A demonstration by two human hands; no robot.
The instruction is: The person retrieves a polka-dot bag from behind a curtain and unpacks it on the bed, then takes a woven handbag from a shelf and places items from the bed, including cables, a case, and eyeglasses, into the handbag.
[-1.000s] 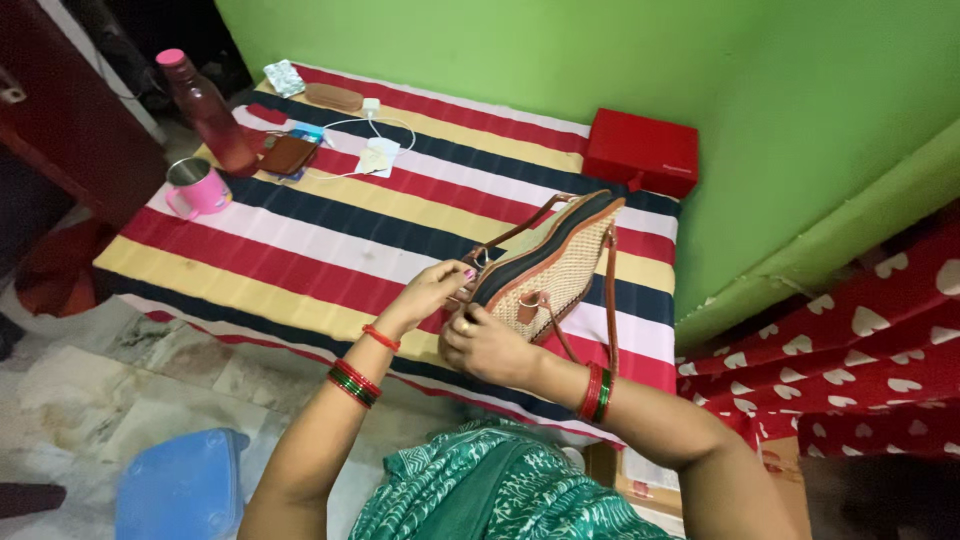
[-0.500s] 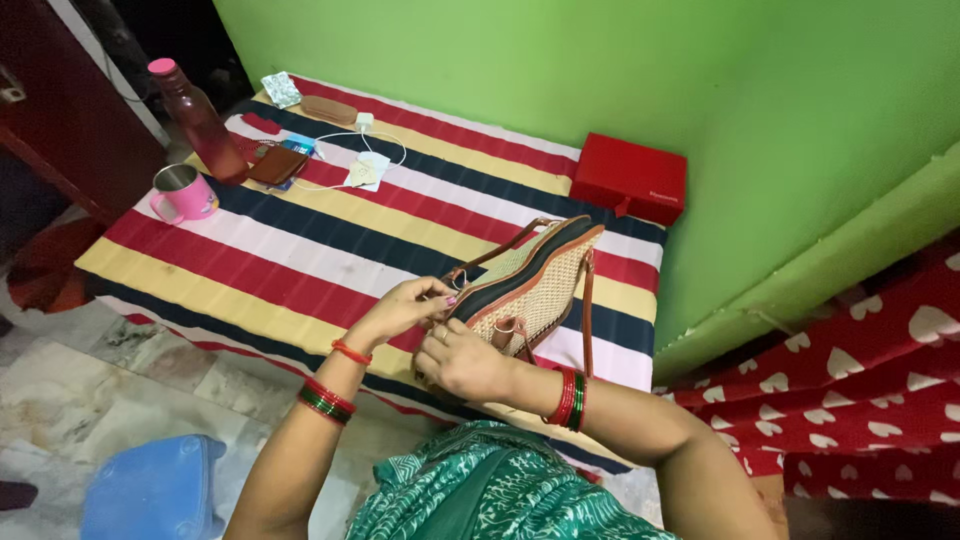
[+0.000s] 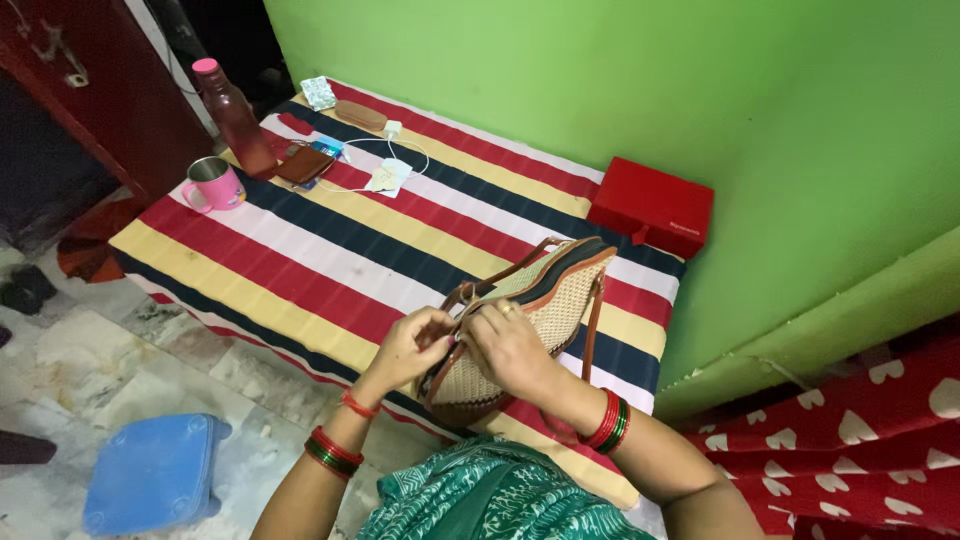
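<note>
Handbag (image 3: 540, 300) of woven straw with brown trim stands on the striped bed (image 3: 300, 260) by a green wall, near its front edge — open stripes stretch toward 10 o'clock, a red box (image 3: 650, 207) at 1 o'clock. Left hand (image 3: 410, 345) and right hand (image 3: 512, 345) both grip closed on the bag's near end — fingers pinching its top.

Both forearms reach forward and converge, wrists ringed with red and green bangles. The left hand (image 3: 412, 347) curls with fingers pinched together; the right hand (image 3: 513, 340) lies knuckles-up beside it, fingers bent, nearly touching.
</note>
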